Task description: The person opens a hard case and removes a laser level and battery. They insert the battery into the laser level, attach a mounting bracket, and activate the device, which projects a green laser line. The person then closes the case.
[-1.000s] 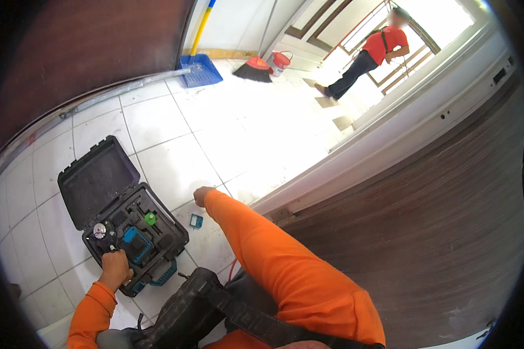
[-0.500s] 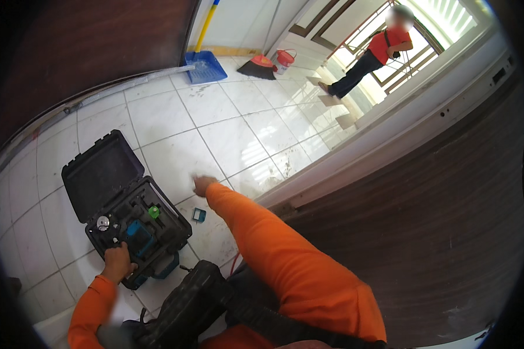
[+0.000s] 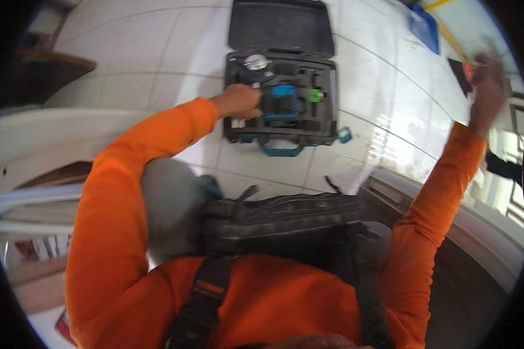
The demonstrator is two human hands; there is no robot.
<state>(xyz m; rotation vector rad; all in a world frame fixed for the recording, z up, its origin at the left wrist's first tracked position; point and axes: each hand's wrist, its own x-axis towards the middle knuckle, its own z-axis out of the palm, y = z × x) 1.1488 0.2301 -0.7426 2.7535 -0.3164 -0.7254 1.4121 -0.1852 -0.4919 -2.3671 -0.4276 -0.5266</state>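
Note:
A black hard case (image 3: 330, 81) lies open on the tiled floor in front of me, its lid folded back away from me. In its foam sit a blue-and-black boxy device (image 3: 282, 102), a bright green small part (image 3: 316, 95) and a round silvery piece (image 3: 255, 62). My left hand (image 3: 239, 102) reaches into the left side of the case with its fingers curled; what they grip is hidden. Raised far to the right, away from the case, is my right hand (image 3: 488, 87), its fingers smeared by motion. A small teal-framed piece (image 3: 344, 135) is by the case's near right corner.
A black bag (image 3: 285, 224) hangs across my front. At the far right are a blue dustpan (image 3: 424, 29) and part of a red-and-black broom head (image 3: 461, 74). Pale frames or boards (image 3: 46, 139) line my left. A dark door panel (image 3: 466, 279) is at lower right.
My view has turned, so the case now sits at the upper middle. My right arm has swung out and up to the right. My left hand stays at the case's left side.

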